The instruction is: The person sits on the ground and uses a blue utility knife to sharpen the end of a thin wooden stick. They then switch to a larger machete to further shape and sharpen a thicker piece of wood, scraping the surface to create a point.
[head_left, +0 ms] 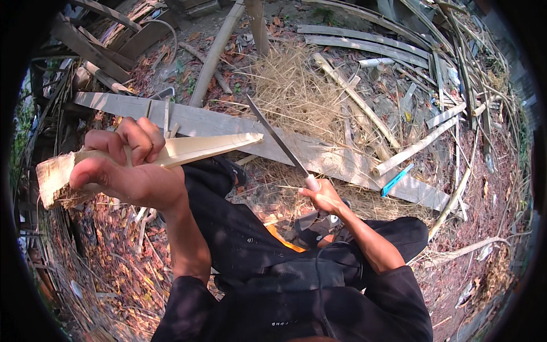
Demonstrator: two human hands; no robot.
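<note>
My left hand [128, 171] is closed around the thick end of a pale piece of wood [199, 150], raised at the left. The wood tapers to a narrow tip pointing right, over a long grey plank [188, 118]. In my right hand [325, 196] is a machete [279, 137], gripped by its light handle. Its long dark blade slants up and to the left, and its edge stands apart from the wood. A blue utility knife [397, 180] lies on the plank, to the right of my right hand.
Dry straw-like shavings [299, 85] are heaped beyond the plank. Several bamboo poles [419, 145] and split strips [364, 40] lie at the right and far side. Stacked boards [91, 45] stand at the far left. Dry leaves [119, 256] cover the ground near my left arm.
</note>
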